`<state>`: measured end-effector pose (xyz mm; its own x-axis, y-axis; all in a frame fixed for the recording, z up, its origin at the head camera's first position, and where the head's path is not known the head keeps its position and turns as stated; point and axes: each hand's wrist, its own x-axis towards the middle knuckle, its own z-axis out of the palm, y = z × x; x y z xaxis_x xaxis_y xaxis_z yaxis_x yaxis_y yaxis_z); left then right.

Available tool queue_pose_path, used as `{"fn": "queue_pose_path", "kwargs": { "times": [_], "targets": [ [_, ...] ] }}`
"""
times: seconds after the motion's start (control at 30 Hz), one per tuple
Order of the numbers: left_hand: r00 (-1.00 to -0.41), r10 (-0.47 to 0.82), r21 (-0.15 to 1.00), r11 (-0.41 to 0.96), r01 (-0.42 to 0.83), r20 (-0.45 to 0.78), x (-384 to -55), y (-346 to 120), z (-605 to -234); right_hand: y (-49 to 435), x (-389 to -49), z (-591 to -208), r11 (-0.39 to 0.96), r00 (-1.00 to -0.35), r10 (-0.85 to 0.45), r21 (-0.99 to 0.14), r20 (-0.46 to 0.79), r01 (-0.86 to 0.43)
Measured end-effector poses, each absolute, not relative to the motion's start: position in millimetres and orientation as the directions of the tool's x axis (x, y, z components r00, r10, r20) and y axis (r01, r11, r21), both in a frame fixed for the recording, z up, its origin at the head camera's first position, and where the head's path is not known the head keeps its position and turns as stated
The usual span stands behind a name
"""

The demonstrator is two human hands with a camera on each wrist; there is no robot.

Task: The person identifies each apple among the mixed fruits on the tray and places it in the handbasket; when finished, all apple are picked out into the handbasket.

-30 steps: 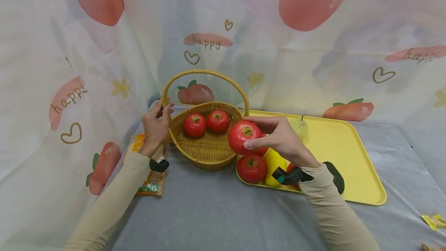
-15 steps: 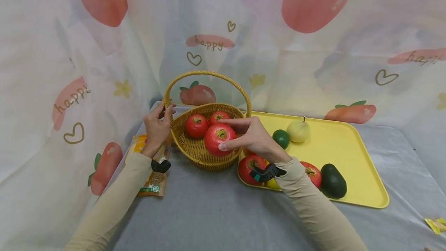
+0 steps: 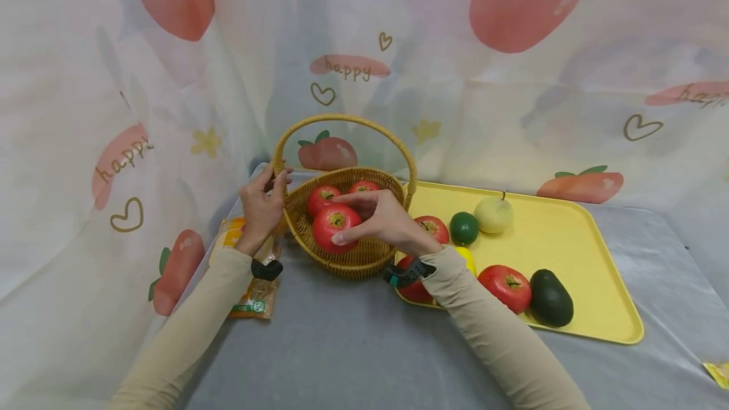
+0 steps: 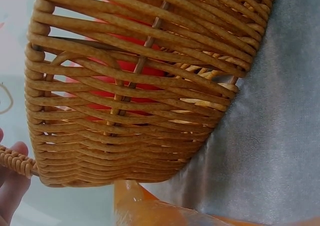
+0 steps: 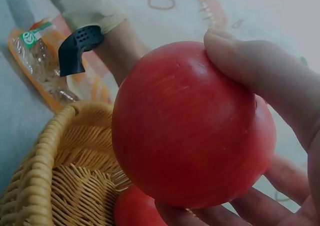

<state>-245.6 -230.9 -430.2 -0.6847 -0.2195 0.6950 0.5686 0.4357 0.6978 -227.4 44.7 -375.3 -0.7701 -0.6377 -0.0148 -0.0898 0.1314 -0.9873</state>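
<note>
My right hand (image 3: pixel 384 219) grips a red apple (image 3: pixel 335 228) between thumb and fingers, above the wicker basket (image 3: pixel 342 269). Close up in the right wrist view, the same apple (image 5: pixel 192 126) fills the middle, with the basket's rim (image 5: pixel 40 171) below it. Two more red apples lie inside the basket, one at the left (image 3: pixel 322 197) and one farther back (image 3: pixel 363 186), partly covered by my hand. With curled fingers my left hand (image 3: pixel 263 207) holds the basket's handle near its left base; the left wrist view shows fingertips (image 4: pixel 15 186) around the wrapped handle (image 4: pixel 17 161).
A yellow tray (image 3: pixel 569 233) on the right bears a pale pear (image 3: pixel 493 214), a green lime-like fruit (image 3: pixel 464 228), an avocado (image 3: pixel 551 298), several red apples (image 3: pixel 505 288) and a yellow fruit (image 3: pixel 467 259). A plastic food packet (image 3: pixel 250 299) lies left of the basket. A patterned curtain (image 3: pixel 455 119) stands behind.
My right hand has carried the apple leftward from over the tray to above the basket. My left hand has kept its hold on the handle.
</note>
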Motion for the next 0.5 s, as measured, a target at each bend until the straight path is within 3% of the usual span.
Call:
{"fn": "queue_pose_path", "kwargs": {
  "times": [0.23, 0.5],
  "targets": [
    [-0.687, -0.215, 0.696, 0.442, 0.565, 0.694, -246, -232, -430, 28, -242, -383, 0.206, -0.771, -0.635, -0.972, -0.042, -0.117],
    [-0.69, -0.245, 0.709, 0.456, 0.538, 0.682, -245, -227, -427, 19, -260, -399, 0.291, -0.719, -0.686, -0.948, -0.115, -0.126]
  ]
}}
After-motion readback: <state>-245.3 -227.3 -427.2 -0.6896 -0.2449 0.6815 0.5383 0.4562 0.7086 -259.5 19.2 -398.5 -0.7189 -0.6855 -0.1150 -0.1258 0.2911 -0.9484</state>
